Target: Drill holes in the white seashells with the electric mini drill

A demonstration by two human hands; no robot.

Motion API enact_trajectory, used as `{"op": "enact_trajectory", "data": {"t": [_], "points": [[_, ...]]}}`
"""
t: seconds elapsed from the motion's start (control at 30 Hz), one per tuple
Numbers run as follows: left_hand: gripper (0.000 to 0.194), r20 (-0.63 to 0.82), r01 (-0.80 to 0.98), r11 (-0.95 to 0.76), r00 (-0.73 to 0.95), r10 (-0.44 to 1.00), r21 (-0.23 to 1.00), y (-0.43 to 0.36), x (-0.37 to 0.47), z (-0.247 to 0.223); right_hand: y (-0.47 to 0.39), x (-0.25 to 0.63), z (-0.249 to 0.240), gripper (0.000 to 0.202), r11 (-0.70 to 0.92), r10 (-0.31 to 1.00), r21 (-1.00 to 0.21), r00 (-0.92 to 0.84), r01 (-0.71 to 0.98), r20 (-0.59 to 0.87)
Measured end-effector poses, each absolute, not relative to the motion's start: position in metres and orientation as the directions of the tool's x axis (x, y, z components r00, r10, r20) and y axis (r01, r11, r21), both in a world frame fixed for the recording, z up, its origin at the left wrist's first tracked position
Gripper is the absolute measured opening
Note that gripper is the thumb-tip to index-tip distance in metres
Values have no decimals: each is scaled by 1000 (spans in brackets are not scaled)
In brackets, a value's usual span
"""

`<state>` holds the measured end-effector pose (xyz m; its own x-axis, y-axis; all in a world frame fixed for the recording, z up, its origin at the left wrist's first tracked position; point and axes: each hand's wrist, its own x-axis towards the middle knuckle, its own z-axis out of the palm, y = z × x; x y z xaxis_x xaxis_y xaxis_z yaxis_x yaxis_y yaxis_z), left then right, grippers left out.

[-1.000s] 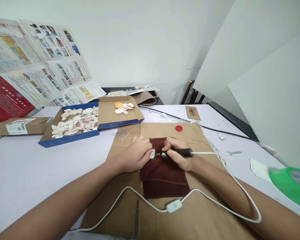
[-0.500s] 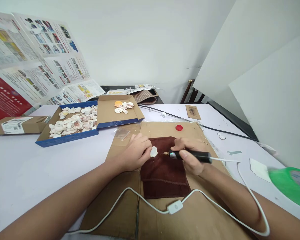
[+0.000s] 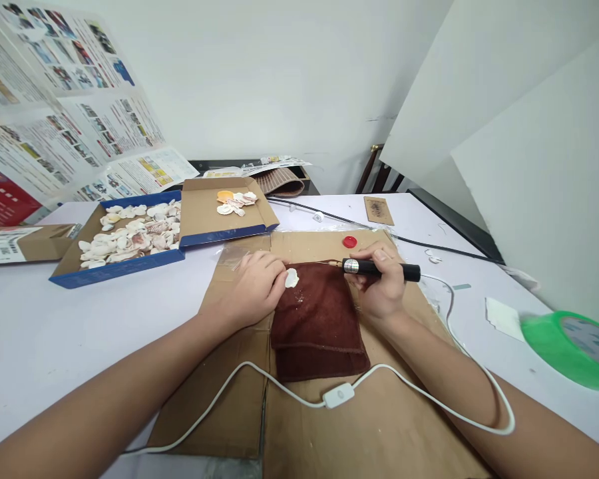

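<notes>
White shell lies over the upper left of the folded brown cloth, its left edge pinched by your left hand. Your right hand grips the black rotary tool, which points left and stays clear of the shell.

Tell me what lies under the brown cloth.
The brown cloth lies on cardboard, which shows around its edges. Anything else beneath is covered and cannot be seen.

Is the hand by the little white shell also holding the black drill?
No, the right hand holds the black drill, while the left hand is at the white shell.
</notes>
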<state>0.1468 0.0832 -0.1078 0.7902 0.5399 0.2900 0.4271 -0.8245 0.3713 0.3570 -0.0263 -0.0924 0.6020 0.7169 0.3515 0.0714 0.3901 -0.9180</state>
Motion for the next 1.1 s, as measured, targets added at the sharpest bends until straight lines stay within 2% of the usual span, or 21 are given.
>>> {"op": "enact_trajectory", "data": {"t": [0.13, 0.43, 0.7, 0.9, 1.1], "points": [[32, 268, 442, -812, 788, 554, 381, 85, 147, -107, -25, 361, -95, 34, 393, 761, -918, 579, -51, 293], [36, 73, 460, -744, 826, 558, 485, 87, 145, -81, -23, 370, -98, 33, 330, 784, -926, 600, -185, 160], [37, 130, 430, -749, 820, 558, 505, 92, 148, -76, -18, 366, -93, 34, 317, 762, -889, 647, -330, 31], [32, 171, 402, -800, 839, 517, 445, 119, 156, -67, -16, 366, -95, 38, 299, 765, -886, 644, -354, 2], [36, 224, 430, -820, 817, 531, 377, 146, 165, -64, -17, 369, -97, 40, 295, 743, -886, 669, -357, -23]]}}
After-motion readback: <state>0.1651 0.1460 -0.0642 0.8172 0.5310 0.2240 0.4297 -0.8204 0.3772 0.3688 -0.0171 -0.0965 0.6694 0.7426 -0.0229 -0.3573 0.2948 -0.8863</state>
